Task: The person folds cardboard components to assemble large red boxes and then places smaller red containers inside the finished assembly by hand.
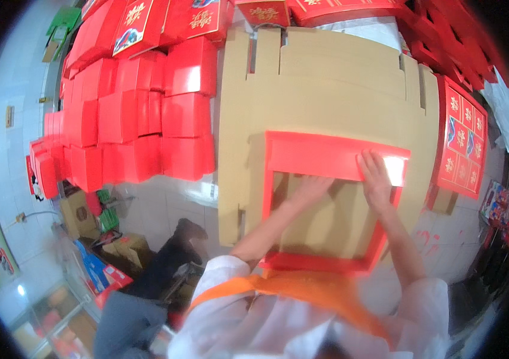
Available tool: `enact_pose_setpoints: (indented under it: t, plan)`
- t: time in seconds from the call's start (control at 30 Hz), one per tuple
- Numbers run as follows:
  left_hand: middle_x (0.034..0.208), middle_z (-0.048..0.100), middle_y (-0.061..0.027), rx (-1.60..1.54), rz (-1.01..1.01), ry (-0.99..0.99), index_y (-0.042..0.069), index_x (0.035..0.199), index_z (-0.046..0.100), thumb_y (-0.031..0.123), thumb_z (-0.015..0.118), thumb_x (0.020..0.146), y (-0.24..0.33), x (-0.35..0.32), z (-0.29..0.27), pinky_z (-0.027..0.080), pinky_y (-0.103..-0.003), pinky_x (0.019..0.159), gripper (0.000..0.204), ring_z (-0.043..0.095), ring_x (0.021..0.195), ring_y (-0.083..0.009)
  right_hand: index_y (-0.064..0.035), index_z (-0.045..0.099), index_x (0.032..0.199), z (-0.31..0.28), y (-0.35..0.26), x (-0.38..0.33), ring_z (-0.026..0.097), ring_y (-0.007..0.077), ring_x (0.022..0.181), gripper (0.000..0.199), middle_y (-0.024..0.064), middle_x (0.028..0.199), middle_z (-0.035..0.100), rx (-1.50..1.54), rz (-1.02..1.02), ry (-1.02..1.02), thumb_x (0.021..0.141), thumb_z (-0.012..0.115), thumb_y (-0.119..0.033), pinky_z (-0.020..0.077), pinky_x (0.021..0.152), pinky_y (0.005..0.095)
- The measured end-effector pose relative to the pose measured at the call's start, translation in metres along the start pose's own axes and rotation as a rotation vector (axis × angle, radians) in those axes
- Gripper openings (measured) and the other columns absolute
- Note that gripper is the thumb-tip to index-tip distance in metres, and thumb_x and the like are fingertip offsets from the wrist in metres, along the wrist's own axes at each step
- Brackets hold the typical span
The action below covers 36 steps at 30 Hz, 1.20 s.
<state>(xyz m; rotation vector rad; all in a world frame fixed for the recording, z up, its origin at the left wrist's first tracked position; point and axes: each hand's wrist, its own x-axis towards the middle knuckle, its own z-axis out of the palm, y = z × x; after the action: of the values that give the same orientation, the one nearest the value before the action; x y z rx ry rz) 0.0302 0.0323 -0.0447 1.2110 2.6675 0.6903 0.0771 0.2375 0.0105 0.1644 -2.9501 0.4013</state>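
Observation:
A red open-topped box (338, 157) with a brown interior lies in front of me on a sheet of brown cardboard. My left hand (315, 188) reaches inside it, against the far wall, fingers stretched out toward the right and partly lost below the wall's edge. At the far right corner, my right hand (376, 179) grips that same wall, its fingers bent over the red surface. The near wall of the box is close to my orange apron (314, 290).
Stacked red boxes (188, 116) crowd the left. Flat brown cardboard (338, 90) with slots spreads under the work. A patterned red box (462, 140) lies at the right. More red cartons (263, 13) fill the back. A person's grey trouser leg (128, 323) shows at the lower left.

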Motion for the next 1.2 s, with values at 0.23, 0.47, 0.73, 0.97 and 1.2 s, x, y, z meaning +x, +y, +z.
enact_pose_setpoints:
  t: [0.23, 0.47, 0.73, 0.97, 1.2]
  plan:
    - [0.121, 0.051, -0.0132, 0.114, 0.156, -0.183, 0.007, 0.118, 0.050, 0.032, 0.063, 0.076, -0.044, 0.040, -0.093, 0.035, -0.047, 0.095, 0.050, 0.046, 0.113, -0.0313, -0.0103, 0.043, 0.129, 0.011, 0.012, -0.018, 0.036, 0.0297, 0.125, 0.060, 0.0105, 0.135, 0.039, -0.039, -0.043, -0.089, 0.071, 0.051, 0.000, 0.0304, 0.102, 0.0470]
    - [0.114, 0.056, -0.0159, -0.065, 0.013, -0.860, 0.006, 0.114, 0.053, 0.052, 0.076, 0.057, -0.097, 0.115, -0.086, 0.045, -0.043, 0.086, 0.076, 0.055, 0.103, -0.0333, -0.0092, 0.038, 0.132, -0.016, 0.050, 0.013, 0.036, 0.0315, 0.123, 0.077, 0.0157, 0.132, 0.040, 0.095, -0.057, -0.364, 0.069, 0.071, -0.037, 0.0264, 0.102, 0.0492]
    - [0.114, 0.056, -0.0127, -0.051, -0.043, -0.910, 0.012, 0.121, 0.048, 0.049, 0.077, 0.058, -0.101, 0.116, -0.077, 0.044, -0.044, 0.087, 0.078, 0.052, 0.108, -0.0311, -0.0241, 0.034, 0.136, -0.015, 0.118, 0.078, 0.047, 0.0328, 0.114, 0.089, 0.0145, 0.124, 0.050, 0.350, -0.047, -1.054, 0.060, 0.077, -0.040, 0.0400, 0.094, 0.0428]
    - [0.115, 0.055, -0.0129, -0.032, -0.098, -0.833, 0.009, 0.119, 0.047, 0.050, 0.075, 0.059, -0.082, 0.110, -0.102, 0.044, -0.044, 0.086, 0.078, 0.052, 0.108, -0.0315, -0.0176, 0.039, 0.131, -0.023, 0.115, 0.077, 0.050, 0.0293, 0.112, 0.081, 0.0115, 0.119, 0.054, 0.270, -0.020, -1.012, 0.062, 0.076, -0.040, 0.0409, 0.092, 0.0408]
    - [0.104, 0.056, -0.0138, 0.132, 0.041, -0.564, 0.003, 0.109, 0.047, 0.039, 0.080, 0.059, -0.072, 0.091, -0.076, 0.047, -0.041, 0.078, 0.070, 0.055, 0.099, -0.0311, -0.0090, 0.044, 0.123, -0.024, 0.103, 0.073, 0.050, 0.0302, 0.111, 0.075, 0.0127, 0.118, 0.054, 0.221, 0.003, -0.898, 0.063, 0.077, -0.039, 0.0430, 0.089, 0.0406]
